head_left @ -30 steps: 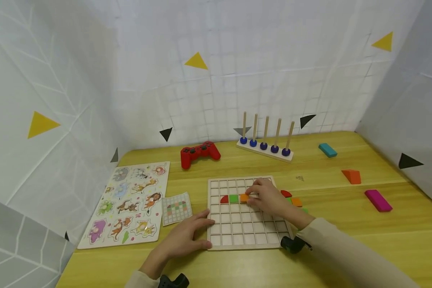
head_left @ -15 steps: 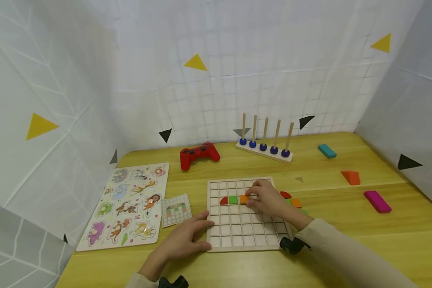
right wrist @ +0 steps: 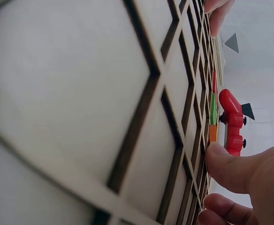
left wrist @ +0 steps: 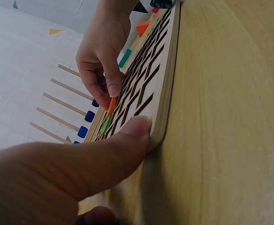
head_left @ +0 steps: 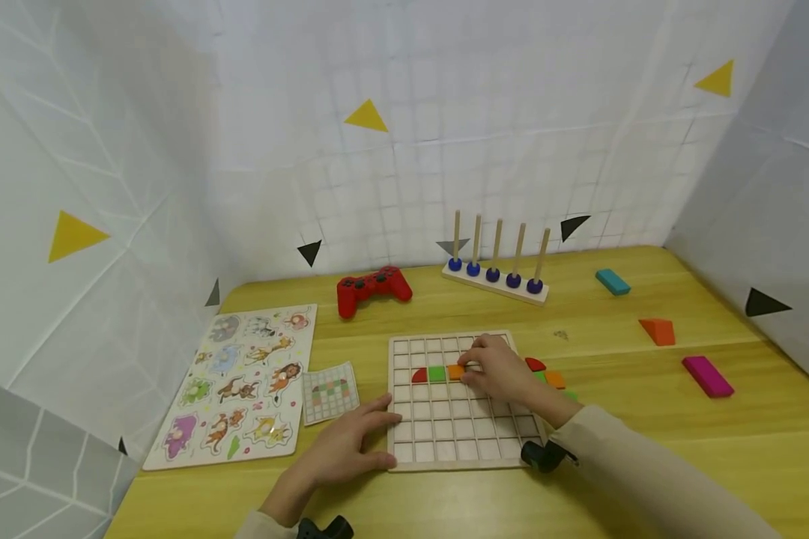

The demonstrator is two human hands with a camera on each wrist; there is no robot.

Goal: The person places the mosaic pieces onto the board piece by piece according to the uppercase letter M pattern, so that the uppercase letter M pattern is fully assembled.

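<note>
A wooden grid board (head_left: 445, 430) lies flat in the middle of the table. My right hand (head_left: 502, 370) reaches over it, pinching an orange square tile (head_left: 455, 372) between thumb and fingertips. That tile sits at a cell in the row of a red quarter-circle tile (head_left: 420, 375) and a green square tile (head_left: 437, 373). Seen from the left wrist, the orange tile (left wrist: 111, 107) stands slightly tilted under the fingertips. My left hand (head_left: 347, 445) rests at the board's left edge, fingers spread, thumb touching the near left corner.
Right of the board lie loose tiles, among them a red one (head_left: 535, 364) and an orange one (head_left: 555, 379). A pattern card (head_left: 330, 393) and an animal puzzle (head_left: 259, 447) lie left. Behind are a red game controller (head_left: 375, 284) and a peg stand (head_left: 539, 293). Several blocks, one magenta (head_left: 708, 376), lie right.
The orange tile and right fingertips have shifted very slightly left, towards the green tile. The left hand stays at the board's edge.
</note>
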